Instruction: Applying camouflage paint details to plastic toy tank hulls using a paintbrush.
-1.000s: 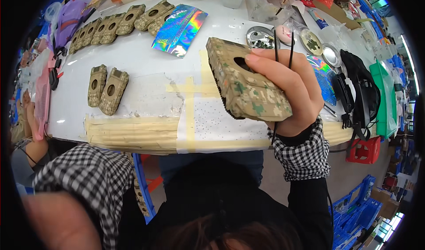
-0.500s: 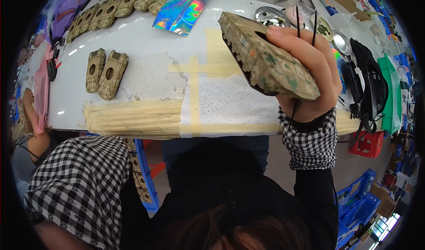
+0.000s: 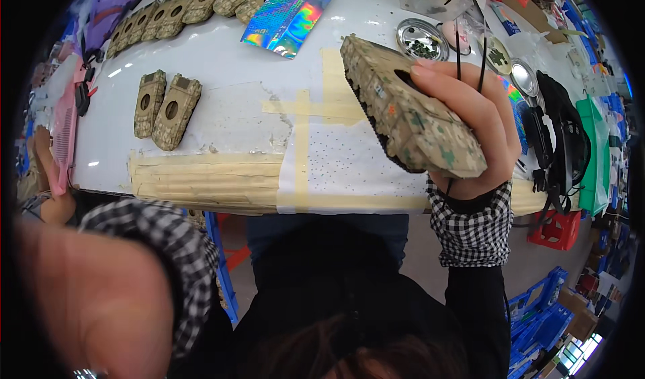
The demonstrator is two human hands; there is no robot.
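My right hand (image 3: 478, 114) is closed around a camouflage toy tank hull (image 3: 410, 124), held tilted above the table with its round top hole partly under my finger. A pair of black tweezers (image 3: 482, 63) is also in this hand, its two prongs sticking up past the fingers. My left hand (image 3: 101, 298) is large and blurred at the lower left, close to the camera, and its fingers cannot be made out. Two more tank hulls (image 3: 176, 112) lie side by side on the left of the table.
Along the far edge stands a row of several similar hulls (image 3: 180, 13), beside a shiny holographic pouch (image 3: 289, 18). A round metal dish (image 3: 422, 40) holds small dark green pieces. White dotted paper (image 3: 359, 161) is taped at the front. Black straps (image 3: 564, 124) and a green tray (image 3: 594, 157) lie right.
My left hand has come up into view at the lower left, where only the checked sleeve showed. The held hull has moved slightly down with my right hand.
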